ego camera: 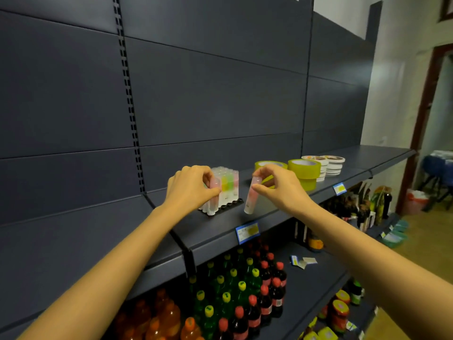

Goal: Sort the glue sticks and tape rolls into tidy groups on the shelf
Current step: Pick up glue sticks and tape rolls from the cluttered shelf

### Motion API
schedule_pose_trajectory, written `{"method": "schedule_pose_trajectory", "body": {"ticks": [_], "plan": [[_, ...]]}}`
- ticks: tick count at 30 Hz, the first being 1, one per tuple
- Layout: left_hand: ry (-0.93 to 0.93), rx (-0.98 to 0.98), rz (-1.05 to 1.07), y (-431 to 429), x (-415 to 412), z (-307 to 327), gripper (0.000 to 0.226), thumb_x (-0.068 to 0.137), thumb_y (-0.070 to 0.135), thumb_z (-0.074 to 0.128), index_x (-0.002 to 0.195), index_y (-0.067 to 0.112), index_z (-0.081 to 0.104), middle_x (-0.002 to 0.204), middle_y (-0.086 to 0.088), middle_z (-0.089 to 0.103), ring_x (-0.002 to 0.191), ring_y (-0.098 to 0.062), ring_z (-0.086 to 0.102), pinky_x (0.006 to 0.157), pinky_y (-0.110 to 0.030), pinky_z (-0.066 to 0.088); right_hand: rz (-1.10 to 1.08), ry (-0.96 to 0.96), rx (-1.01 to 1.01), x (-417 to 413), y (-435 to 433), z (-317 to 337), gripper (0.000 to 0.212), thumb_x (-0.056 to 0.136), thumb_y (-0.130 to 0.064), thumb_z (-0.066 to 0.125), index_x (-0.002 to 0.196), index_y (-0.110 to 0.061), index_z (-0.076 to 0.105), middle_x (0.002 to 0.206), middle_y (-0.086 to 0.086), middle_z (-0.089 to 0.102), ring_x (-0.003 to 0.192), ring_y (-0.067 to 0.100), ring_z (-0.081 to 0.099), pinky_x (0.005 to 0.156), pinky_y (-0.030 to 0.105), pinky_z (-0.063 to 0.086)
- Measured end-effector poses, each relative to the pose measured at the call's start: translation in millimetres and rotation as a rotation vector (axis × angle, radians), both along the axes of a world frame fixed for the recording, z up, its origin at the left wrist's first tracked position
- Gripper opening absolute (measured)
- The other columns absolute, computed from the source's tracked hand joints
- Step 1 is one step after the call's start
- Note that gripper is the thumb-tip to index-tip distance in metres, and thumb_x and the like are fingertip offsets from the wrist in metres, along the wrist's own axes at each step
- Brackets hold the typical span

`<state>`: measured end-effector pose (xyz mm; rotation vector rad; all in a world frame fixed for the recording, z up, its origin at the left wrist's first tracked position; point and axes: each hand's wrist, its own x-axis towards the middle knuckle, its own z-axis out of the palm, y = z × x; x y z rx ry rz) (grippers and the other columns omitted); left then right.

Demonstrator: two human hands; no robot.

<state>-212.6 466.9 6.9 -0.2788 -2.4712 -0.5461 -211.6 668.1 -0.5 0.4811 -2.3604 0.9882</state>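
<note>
Drink bottles (241, 288) crowd the lower level. On the shelf (267, 215) above, the left hand (188, 190) grips a pink stick (212, 206) at the near corner of the upright glue sticks (228, 186). The right hand (282, 187) pinches a tilted pink glue stick (252, 198), partly hiding the yellow tape rolls (305, 171).

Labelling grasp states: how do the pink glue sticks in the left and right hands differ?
The left pink translucent glue stick stands upright; the right pink translucent glue stick tilts.
The left one sits at the black tray's front corner; the right one is apart from it, to its right.
The left hand's grip wraps its stick; the right hand's grip pinches its stick's top.
Shared: pink, translucent, same tube shape.
</note>
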Motion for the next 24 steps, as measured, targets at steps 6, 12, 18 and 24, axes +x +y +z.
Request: {"method": "schedule_pose_trajectory", "body": {"ticks": [6,12,18,24], "plan": [[0.010,0.023,0.050,11,-35,-7,0.016,0.074,0.036,0.069,0.087,0.027,0.063,0.083,0.011,0.068,0.085,-0.016,0.061,0.067,-0.026,0.038,0.113,0.012,-0.035,-51,4,-8,0.024,0.084,-0.014,0.068,0.106,-0.011,0.061,0.097,-0.003,0.061,0.082,0.012,0.062,0.078,0.027,0.052],[0.061,-0.122,0.161,22,-45,-11,0.019,0.076,0.039,0.066,0.090,0.028,0.065,0.090,0.011,0.070,0.090,-0.020,0.063,0.070,-0.027,0.042,0.215,0.007,-0.041,-89,1,-11,0.024,0.083,-0.014,0.069,0.106,-0.011,0.061,0.103,0.004,0.064,0.087,0.018,0.065,0.078,0.027,0.051],[0.094,-0.273,0.314,39,-48,-13,0.022,0.080,0.036,0.063,0.098,0.027,0.069,0.096,0.005,0.071,0.093,-0.024,0.063,0.068,-0.027,0.038,0.336,0.015,-0.016,-118,-2,-16,0.025,0.083,-0.018,0.069,0.106,-0.013,0.061,0.104,0.001,0.063,0.083,0.013,0.061,0.080,0.031,0.053],[0.061,-0.517,0.451,56,-55,-10,0.026,0.088,0.036,0.052,0.099,0.019,0.069,0.099,-0.001,0.062,0.094,-0.022,0.055,0.070,-0.031,0.037,0.493,0.005,0.001,-139,-5,-14,0.022,0.083,-0.017,0.070,0.104,-0.015,0.062,0.101,-0.004,0.061,0.075,0.008,0.056,0.081,0.030,0.051]]}}
